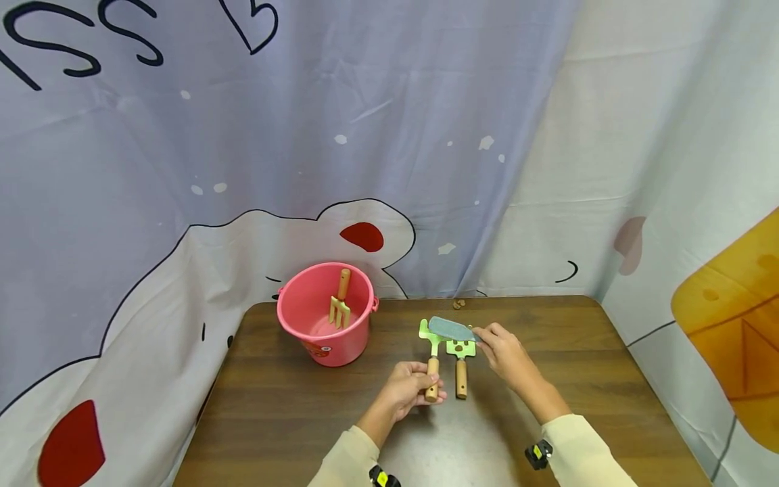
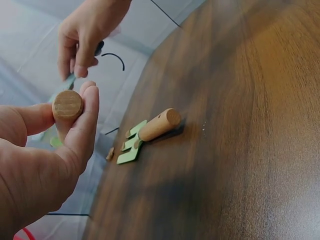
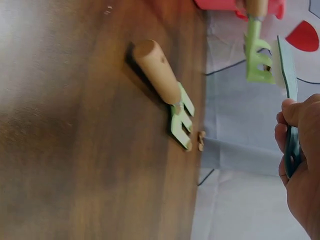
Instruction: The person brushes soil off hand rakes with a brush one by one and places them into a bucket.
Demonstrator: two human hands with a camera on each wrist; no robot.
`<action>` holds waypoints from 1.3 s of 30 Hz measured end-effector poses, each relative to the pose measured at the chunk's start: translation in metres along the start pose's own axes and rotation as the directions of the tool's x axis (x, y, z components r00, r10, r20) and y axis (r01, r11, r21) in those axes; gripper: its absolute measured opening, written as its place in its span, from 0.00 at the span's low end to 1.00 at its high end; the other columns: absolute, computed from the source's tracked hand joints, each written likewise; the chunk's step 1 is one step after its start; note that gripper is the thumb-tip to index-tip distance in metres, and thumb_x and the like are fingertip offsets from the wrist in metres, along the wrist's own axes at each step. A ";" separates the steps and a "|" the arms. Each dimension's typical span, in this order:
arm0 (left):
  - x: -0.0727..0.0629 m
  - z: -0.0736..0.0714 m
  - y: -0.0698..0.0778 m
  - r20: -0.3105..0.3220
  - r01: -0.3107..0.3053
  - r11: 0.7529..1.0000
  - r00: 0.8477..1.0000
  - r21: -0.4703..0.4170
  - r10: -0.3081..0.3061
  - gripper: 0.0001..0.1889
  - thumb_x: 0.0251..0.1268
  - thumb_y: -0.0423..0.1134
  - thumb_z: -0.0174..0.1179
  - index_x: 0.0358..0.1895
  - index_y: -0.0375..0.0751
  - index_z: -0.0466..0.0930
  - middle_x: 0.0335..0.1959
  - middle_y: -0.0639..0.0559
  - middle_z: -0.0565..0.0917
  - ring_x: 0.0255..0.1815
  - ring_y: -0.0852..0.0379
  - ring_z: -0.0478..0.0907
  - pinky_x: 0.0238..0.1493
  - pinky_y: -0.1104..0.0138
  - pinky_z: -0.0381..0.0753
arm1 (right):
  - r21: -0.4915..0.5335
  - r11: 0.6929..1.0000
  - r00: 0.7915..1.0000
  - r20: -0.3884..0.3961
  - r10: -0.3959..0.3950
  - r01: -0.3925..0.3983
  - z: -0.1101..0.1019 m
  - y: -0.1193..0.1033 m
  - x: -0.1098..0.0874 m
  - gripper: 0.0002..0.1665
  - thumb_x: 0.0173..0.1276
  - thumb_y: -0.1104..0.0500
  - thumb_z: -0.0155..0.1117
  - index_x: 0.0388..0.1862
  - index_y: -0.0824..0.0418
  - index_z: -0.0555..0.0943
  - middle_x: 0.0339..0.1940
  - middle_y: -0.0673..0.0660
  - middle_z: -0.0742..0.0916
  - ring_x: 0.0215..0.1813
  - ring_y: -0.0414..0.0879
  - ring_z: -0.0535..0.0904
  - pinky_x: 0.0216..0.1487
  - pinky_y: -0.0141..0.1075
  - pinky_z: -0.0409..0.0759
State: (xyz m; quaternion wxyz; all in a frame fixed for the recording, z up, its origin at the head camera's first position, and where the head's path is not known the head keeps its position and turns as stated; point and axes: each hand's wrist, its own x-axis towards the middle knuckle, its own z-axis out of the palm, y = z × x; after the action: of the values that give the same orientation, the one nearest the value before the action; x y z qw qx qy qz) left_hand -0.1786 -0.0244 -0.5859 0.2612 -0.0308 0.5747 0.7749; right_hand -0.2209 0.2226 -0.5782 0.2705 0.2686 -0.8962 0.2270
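Observation:
My left hand (image 1: 406, 391) pinches the wooden handle of a small green hand rake (image 1: 433, 368), its head pointing away from me. In my right hand (image 1: 506, 353) is a teal brush (image 1: 449, 329), gripped by its dark handle (image 3: 292, 155). The pale underside of the brush (image 3: 286, 65) is close to the rake's head in the right wrist view; whether they touch I cannot tell. Below and between the hands, a small green garden fork (image 1: 460, 379) with a wooden handle lies on the table. Its prongs (image 2: 131, 146) face the far edge.
A pink bucket (image 1: 291, 318) stands at the table's back left, with a pale-pronged fork (image 1: 342, 294) leaning inside. Small brown pieces (image 1: 459, 304) lie at the far edge of the wooden table (image 1: 292, 419). Printed curtains (image 1: 377, 135) hang behind and at the sides.

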 end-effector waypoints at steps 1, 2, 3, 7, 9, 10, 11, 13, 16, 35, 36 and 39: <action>0.000 0.000 0.000 0.002 -0.002 1.000 1.000 0.002 0.002 0.20 0.74 0.27 0.58 0.62 0.16 0.68 0.47 0.25 0.83 0.30 0.52 0.88 0.42 0.57 0.91 | -0.005 1.000 1.000 0.008 -0.008 0.008 0.002 -0.001 -0.002 0.20 0.57 0.73 0.76 0.49 0.67 0.87 0.34 0.54 0.83 0.31 0.43 0.77 0.31 0.37 0.78; 0.000 0.001 0.001 0.004 0.000 1.000 1.000 -0.001 0.000 0.20 0.74 0.27 0.58 0.62 0.16 0.68 0.48 0.25 0.83 0.30 0.52 0.88 0.42 0.57 0.91 | -0.012 1.000 1.000 0.018 -0.012 0.012 0.004 -0.002 -0.003 0.20 0.56 0.73 0.77 0.49 0.67 0.87 0.34 0.54 0.83 0.31 0.43 0.77 0.31 0.37 0.77; 0.000 0.002 0.001 0.008 -0.004 1.000 1.000 0.003 0.004 0.20 0.75 0.27 0.57 0.62 0.16 0.69 0.48 0.24 0.83 0.30 0.52 0.88 0.42 0.57 0.91 | -0.023 1.000 1.000 0.026 -0.017 0.017 0.006 -0.003 -0.005 0.20 0.56 0.72 0.77 0.49 0.66 0.87 0.34 0.54 0.83 0.31 0.43 0.77 0.31 0.37 0.77; -0.001 0.005 0.002 0.016 -0.010 1.000 1.000 -0.002 0.010 0.19 0.74 0.27 0.58 0.60 0.16 0.70 0.48 0.23 0.82 0.30 0.52 0.88 0.42 0.57 0.91 | -0.062 0.998 0.999 0.032 -0.027 0.029 0.011 -0.006 -0.007 0.20 0.56 0.71 0.78 0.49 0.65 0.87 0.34 0.54 0.83 0.31 0.44 0.78 0.33 0.39 0.75; -0.001 0.006 0.002 0.018 -0.012 1.000 1.000 -0.006 0.012 0.18 0.74 0.27 0.58 0.59 0.17 0.70 0.47 0.23 0.82 0.29 0.52 0.88 0.42 0.58 0.91 | -0.076 0.997 0.999 0.025 -0.032 0.034 0.013 -0.006 -0.007 0.19 0.56 0.70 0.77 0.48 0.65 0.87 0.33 0.54 0.83 0.31 0.45 0.78 0.33 0.40 0.74; -0.001 0.007 0.002 0.017 -0.012 1.000 1.000 -0.009 0.012 0.18 0.74 0.27 0.58 0.59 0.17 0.70 0.47 0.23 0.82 0.29 0.52 0.88 0.42 0.58 0.91 | -0.080 0.996 0.999 0.021 -0.034 0.036 0.013 -0.006 -0.007 0.19 0.57 0.70 0.77 0.48 0.65 0.87 0.33 0.55 0.84 0.32 0.46 0.79 0.33 0.40 0.74; -0.001 0.007 0.002 0.018 -0.013 1.000 1.000 -0.010 0.013 0.18 0.74 0.27 0.58 0.59 0.17 0.70 0.48 0.22 0.82 0.29 0.52 0.88 0.42 0.58 0.91 | -0.084 0.996 0.999 0.015 -0.038 0.039 0.013 -0.006 -0.006 0.18 0.57 0.70 0.77 0.48 0.65 0.87 0.33 0.55 0.84 0.32 0.47 0.79 0.33 0.41 0.74; -0.001 0.007 0.003 0.016 -0.014 1.000 1.000 -0.013 0.014 0.18 0.74 0.26 0.58 0.60 0.16 0.69 0.49 0.20 0.81 0.29 0.52 0.88 0.41 0.58 0.91 | -0.089 0.995 0.999 0.005 -0.046 0.046 0.014 -0.006 -0.005 0.17 0.59 0.70 0.76 0.49 0.64 0.87 0.34 0.55 0.84 0.33 0.48 0.79 0.33 0.41 0.73; -0.001 0.007 0.005 0.020 -0.016 1.000 1.000 -0.011 0.016 0.20 0.75 0.26 0.56 0.62 0.14 0.67 0.50 0.19 0.80 0.29 0.52 0.88 0.42 0.58 0.91 | -0.101 0.993 0.998 -0.016 -0.059 0.057 0.013 -0.005 -0.002 0.17 0.60 0.70 0.75 0.50 0.63 0.87 0.34 0.56 0.84 0.34 0.51 0.79 0.33 0.41 0.72; -0.002 0.003 -0.003 0.019 0.004 1.000 1.000 -0.008 -0.004 0.19 0.73 0.24 0.56 0.61 0.16 0.68 0.48 0.20 0.81 0.29 0.52 0.88 0.41 0.58 0.91 | -0.130 0.990 0.995 -0.093 0.033 -0.045 0.007 0.001 0.014 0.20 0.59 0.72 0.75 0.51 0.66 0.86 0.33 0.58 0.83 0.34 0.55 0.81 0.31 0.44 0.74; -0.003 0.003 -0.003 0.021 0.005 1.000 1.000 -0.006 -0.005 0.19 0.73 0.24 0.56 0.62 0.16 0.67 0.47 0.22 0.82 0.28 0.52 0.87 0.41 0.58 0.91 | -0.124 0.991 0.993 -0.110 0.045 -0.059 0.006 0.002 0.014 0.19 0.59 0.72 0.75 0.50 0.66 0.86 0.33 0.59 0.83 0.33 0.55 0.81 0.31 0.45 0.74; -0.004 0.003 -0.003 0.019 0.003 1.000 1.000 0.004 -0.003 0.18 0.73 0.23 0.54 0.61 0.16 0.67 0.41 0.30 0.84 0.28 0.54 0.86 0.37 0.61 0.91 | -0.087 0.992 0.986 -0.144 0.082 -0.095 0.001 0.003 0.016 0.18 0.60 0.72 0.74 0.50 0.68 0.86 0.33 0.60 0.83 0.31 0.55 0.81 0.30 0.47 0.76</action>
State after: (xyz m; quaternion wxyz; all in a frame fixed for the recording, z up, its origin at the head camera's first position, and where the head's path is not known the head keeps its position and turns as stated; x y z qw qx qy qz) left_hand -0.1727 -0.0227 -0.5864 0.2680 -0.0240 0.5736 0.7737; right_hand -0.2345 0.2189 -0.5703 0.3348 0.1989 -0.8956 0.2149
